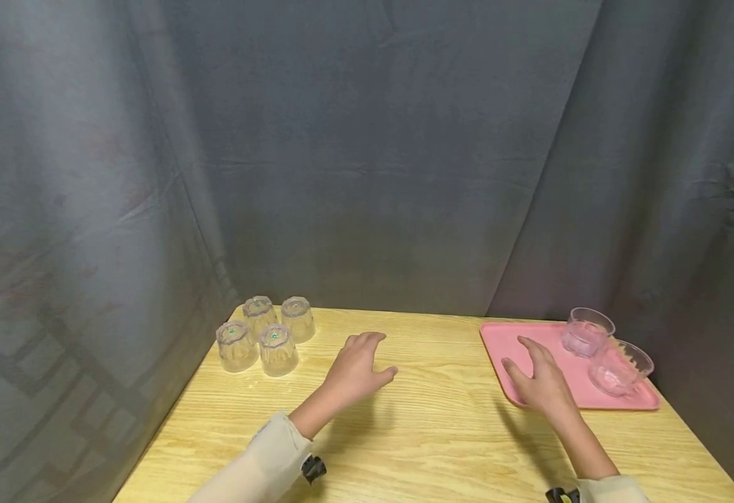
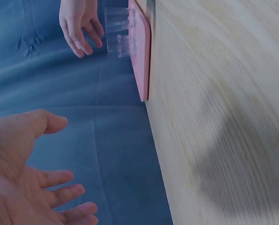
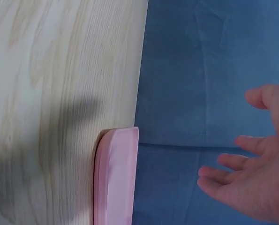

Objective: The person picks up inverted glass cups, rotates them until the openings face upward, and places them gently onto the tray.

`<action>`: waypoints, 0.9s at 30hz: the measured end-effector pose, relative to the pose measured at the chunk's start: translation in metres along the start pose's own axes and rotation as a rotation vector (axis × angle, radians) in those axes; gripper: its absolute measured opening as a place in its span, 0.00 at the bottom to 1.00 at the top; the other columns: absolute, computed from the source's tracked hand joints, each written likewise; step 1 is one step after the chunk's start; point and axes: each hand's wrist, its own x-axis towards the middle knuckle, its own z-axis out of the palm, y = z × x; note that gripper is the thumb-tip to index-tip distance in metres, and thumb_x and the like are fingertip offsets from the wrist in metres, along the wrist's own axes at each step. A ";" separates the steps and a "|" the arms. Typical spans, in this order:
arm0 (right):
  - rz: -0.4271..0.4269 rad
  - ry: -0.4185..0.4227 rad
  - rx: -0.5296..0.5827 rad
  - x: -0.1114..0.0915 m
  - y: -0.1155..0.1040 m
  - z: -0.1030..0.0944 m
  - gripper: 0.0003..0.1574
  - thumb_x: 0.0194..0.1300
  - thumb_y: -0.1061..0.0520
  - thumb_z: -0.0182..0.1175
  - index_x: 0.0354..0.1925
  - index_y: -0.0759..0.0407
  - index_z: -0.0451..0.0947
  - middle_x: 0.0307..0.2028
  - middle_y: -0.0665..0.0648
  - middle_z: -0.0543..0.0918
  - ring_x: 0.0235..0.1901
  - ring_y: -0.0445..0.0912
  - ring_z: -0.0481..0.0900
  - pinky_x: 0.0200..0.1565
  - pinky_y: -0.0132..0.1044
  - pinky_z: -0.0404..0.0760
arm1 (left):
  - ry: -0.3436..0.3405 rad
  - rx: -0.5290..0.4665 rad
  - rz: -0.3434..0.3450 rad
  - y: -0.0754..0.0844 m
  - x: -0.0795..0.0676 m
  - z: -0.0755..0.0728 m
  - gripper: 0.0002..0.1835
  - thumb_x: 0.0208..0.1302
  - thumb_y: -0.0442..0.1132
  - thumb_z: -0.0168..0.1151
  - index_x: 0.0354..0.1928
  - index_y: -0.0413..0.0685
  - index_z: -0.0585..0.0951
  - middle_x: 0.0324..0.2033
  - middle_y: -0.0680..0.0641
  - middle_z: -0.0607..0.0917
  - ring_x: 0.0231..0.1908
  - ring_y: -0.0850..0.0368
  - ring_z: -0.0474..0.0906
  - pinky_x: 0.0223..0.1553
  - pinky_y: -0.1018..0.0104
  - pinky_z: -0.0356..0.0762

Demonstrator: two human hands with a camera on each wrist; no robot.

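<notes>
My left hand point(image 1: 356, 370) is held above the middle of the table, fingers extended and thumb apart, holding nothing. To its left, several clear faceted glasses point(image 1: 279, 356) stand upside down in a close group. My right hand point(image 1: 542, 384) hovers over the near left edge of a pink tray point(image 1: 507, 339), also with nothing in it. Two clear round glass bowls point(image 1: 584, 337) sit mouth up on the tray's right part, one behind the other. In the right wrist view, the right hand point(image 3: 256, 173) has its fingers spread loosely beside the tray's corner point(image 3: 118, 178).
The light wooden table point(image 1: 430, 433) ends at the back and on both sides against grey curtains point(image 1: 367, 175). Bare tabletop lies between the glass group and the tray. The tray stands close to the table's right edge.
</notes>
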 end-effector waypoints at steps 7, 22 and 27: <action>0.002 -0.021 0.004 -0.003 -0.007 0.006 0.38 0.73 0.50 0.59 0.69 0.72 0.62 0.67 0.80 0.63 0.66 0.76 0.61 0.63 0.72 0.62 | 0.039 -0.005 -0.019 -0.017 -0.007 -0.013 0.36 0.64 0.52 0.68 0.69 0.42 0.72 0.66 0.41 0.74 0.66 0.39 0.68 0.64 0.43 0.71; 0.005 -0.055 0.027 0.000 -0.014 0.015 0.40 0.74 0.48 0.58 0.71 0.71 0.61 0.69 0.78 0.62 0.68 0.75 0.60 0.64 0.71 0.62 | 0.125 -0.022 -0.118 -0.057 -0.015 -0.041 0.37 0.63 0.49 0.71 0.69 0.39 0.72 0.66 0.38 0.74 0.68 0.35 0.65 0.65 0.39 0.68; 0.019 -0.082 0.025 -0.003 -0.015 0.019 0.41 0.75 0.47 0.57 0.72 0.71 0.60 0.70 0.78 0.62 0.68 0.75 0.60 0.63 0.71 0.63 | 0.154 0.000 -0.120 -0.068 -0.018 -0.048 0.36 0.62 0.48 0.71 0.68 0.37 0.72 0.65 0.36 0.75 0.66 0.34 0.67 0.63 0.38 0.70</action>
